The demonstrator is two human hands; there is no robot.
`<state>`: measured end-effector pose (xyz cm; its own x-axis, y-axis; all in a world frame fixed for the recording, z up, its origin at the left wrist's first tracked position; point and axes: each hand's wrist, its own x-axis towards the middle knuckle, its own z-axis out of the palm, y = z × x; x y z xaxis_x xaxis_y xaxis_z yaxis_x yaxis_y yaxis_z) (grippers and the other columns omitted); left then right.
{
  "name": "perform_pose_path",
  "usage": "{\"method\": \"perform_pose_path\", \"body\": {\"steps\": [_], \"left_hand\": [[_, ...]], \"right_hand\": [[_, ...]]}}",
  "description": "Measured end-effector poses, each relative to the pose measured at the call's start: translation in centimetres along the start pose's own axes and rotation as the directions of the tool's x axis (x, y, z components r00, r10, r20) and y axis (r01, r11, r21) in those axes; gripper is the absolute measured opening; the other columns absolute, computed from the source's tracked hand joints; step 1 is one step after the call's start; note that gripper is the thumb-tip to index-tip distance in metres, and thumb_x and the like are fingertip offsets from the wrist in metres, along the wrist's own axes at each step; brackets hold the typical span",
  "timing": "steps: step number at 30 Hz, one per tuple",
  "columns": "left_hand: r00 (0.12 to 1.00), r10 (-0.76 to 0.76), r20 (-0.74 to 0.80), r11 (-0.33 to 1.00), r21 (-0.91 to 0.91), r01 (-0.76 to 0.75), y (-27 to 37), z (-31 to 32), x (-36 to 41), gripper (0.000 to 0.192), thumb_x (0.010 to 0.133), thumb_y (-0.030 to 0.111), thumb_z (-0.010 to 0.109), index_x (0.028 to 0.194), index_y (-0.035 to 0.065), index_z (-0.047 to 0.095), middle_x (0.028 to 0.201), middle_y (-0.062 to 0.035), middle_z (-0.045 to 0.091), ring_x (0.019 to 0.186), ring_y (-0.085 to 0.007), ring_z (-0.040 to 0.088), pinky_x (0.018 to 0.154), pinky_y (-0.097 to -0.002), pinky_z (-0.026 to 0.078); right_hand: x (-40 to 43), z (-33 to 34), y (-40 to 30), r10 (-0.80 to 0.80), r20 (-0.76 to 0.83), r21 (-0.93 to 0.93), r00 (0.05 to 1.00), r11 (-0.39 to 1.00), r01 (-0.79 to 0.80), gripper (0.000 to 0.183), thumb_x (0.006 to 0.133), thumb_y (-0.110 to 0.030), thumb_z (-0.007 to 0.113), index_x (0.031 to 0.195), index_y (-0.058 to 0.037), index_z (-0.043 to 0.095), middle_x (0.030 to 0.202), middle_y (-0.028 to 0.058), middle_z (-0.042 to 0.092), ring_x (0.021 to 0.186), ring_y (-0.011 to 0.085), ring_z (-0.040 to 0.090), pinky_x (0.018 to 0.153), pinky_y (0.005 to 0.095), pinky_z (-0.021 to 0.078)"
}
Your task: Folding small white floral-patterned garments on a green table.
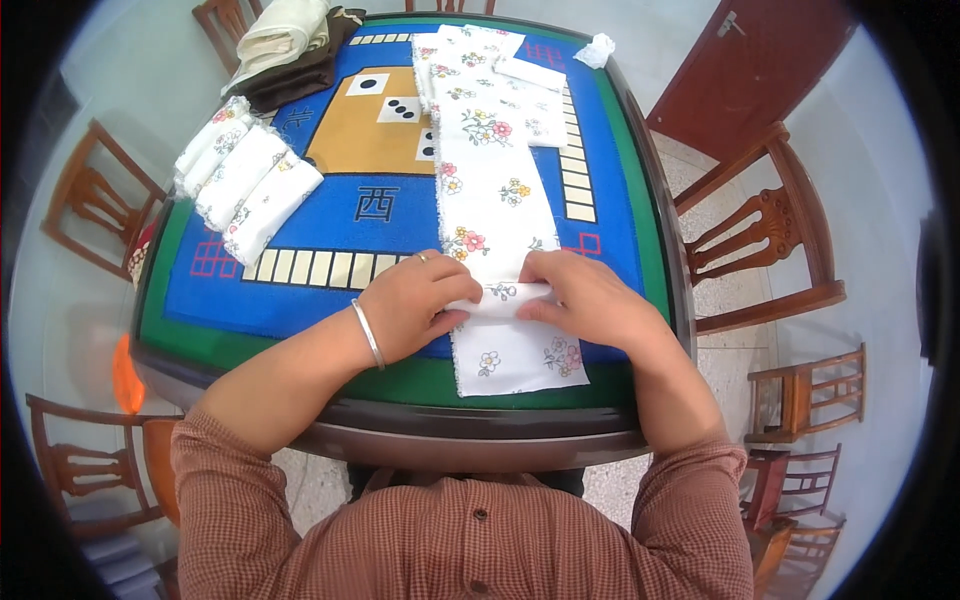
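A long strip of white floral fabric (491,195) runs down the mahjong table toward me, its near end lying over the green border. Across the strip is a rolled part of the cloth (499,300). My left hand (427,304) grips the roll's left end between thumb and fingers, a ring and a silver bangle on that side. At the roll's right end my right hand (574,296) pinches it the same way. More floral pieces lie at the strip's far end, among them a small folded one (531,73). Several rolled floral cloths (251,180) sit side by side at the left.
Folded cream cloth (281,34) lies on dark brown fabric (292,82) at the far left corner. A crumpled white wad (596,51) sits at the far right corner. Wooden chairs stand around the table, one close at the right (761,232). The dark table rim (450,424) is near my body.
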<state>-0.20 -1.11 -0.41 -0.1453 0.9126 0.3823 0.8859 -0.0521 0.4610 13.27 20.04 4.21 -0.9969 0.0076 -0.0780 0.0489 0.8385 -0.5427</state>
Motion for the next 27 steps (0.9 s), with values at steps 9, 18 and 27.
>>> {"method": "perform_pose_path", "body": {"steps": [9, 18, 27], "left_hand": [[0.959, -0.253, 0.126, 0.946, -0.175, 0.272, 0.8, -1.2, 0.2, 0.025, 0.077, 0.006, 0.076, 0.099, 0.0072, 0.065, 0.100, -0.0101, 0.065, 0.093, -0.0297, 0.061, 0.081, -0.0354, 0.050], [1.000, -0.005, -0.013, 0.999, 0.053, 0.005, 0.5, -1.1, 0.2, 0.027, 0.076, 0.009, 0.076, 0.100, 0.0088, 0.066, 0.104, -0.0089, 0.065, 0.096, -0.0290, 0.060, 0.085, -0.0373, 0.047], [0.982, -0.180, -0.064, 0.983, 0.017, 0.181, -1.3, -0.2, 0.5, 0.025, 0.077, 0.007, 0.074, 0.101, 0.0085, 0.066, 0.106, -0.0094, 0.064, 0.099, -0.0290, 0.060, 0.087, -0.0376, 0.048]], "right_hand": [[-0.6, -0.6, -0.9, -0.153, 0.000, -0.151, 0.988, 0.977, 0.151, 0.020, 0.080, -0.011, 0.071, 0.096, -0.0014, 0.063, 0.090, 0.0169, 0.066, 0.092, 0.0345, 0.063, 0.085, 0.0406, 0.0469], [0.7, 0.7, 1.0, -0.021, -0.121, 0.039, 0.992, 0.999, 0.026, 0.021, 0.081, -0.013, 0.072, 0.096, -0.0018, 0.062, 0.092, 0.0165, 0.064, 0.094, 0.0343, 0.062, 0.084, 0.0412, 0.0474], [1.3, 1.3, 1.5, -0.153, -0.198, -0.037, 0.968, 0.988, 0.148, 0.026, 0.079, -0.013, 0.075, 0.099, -0.0033, 0.062, 0.095, 0.0151, 0.064, 0.099, 0.0324, 0.059, 0.091, 0.0401, 0.0420]]}}
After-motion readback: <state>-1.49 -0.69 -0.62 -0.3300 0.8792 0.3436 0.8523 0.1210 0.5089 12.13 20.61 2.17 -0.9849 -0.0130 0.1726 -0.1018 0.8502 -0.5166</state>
